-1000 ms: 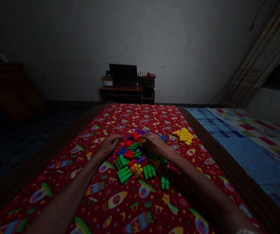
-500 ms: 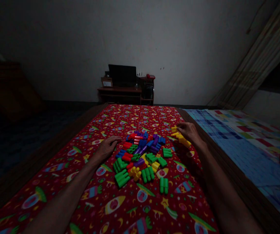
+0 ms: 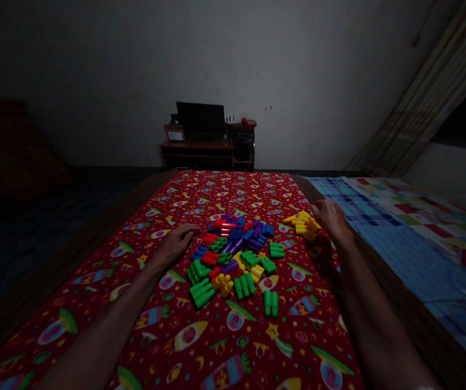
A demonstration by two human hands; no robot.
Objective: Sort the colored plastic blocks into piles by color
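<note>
A loose pile of plastic building blocks lies on the red patterned cloth (image 3: 190,338); red blocks (image 3: 209,238), a purple block (image 3: 230,267), blue blocks (image 3: 267,231) and green blocks (image 3: 244,285) are mixed together. My left hand (image 3: 176,242) rests on the cloth at the pile's left side, fingers stretched towards it and holding nothing. Off to the right, several yellow blocks (image 3: 306,225) form a separate cluster. My right hand (image 3: 330,216) is at that cluster's right edge with its fingers curled closed; whatever they may hold is hidden.
One green block (image 3: 271,304) lies apart, nearer to me. To the right of the table is a surface with a blue checked cover (image 3: 383,244). A desk (image 3: 198,149) with a dark monitor (image 3: 201,120) and a red telephone (image 3: 248,122) stands against the far wall.
My right hand has moved right, from above the yellow blocks to their right edge. The yellow block by its fingertips now appears among the bunched yellow cluster. My left hand stays in place.
</note>
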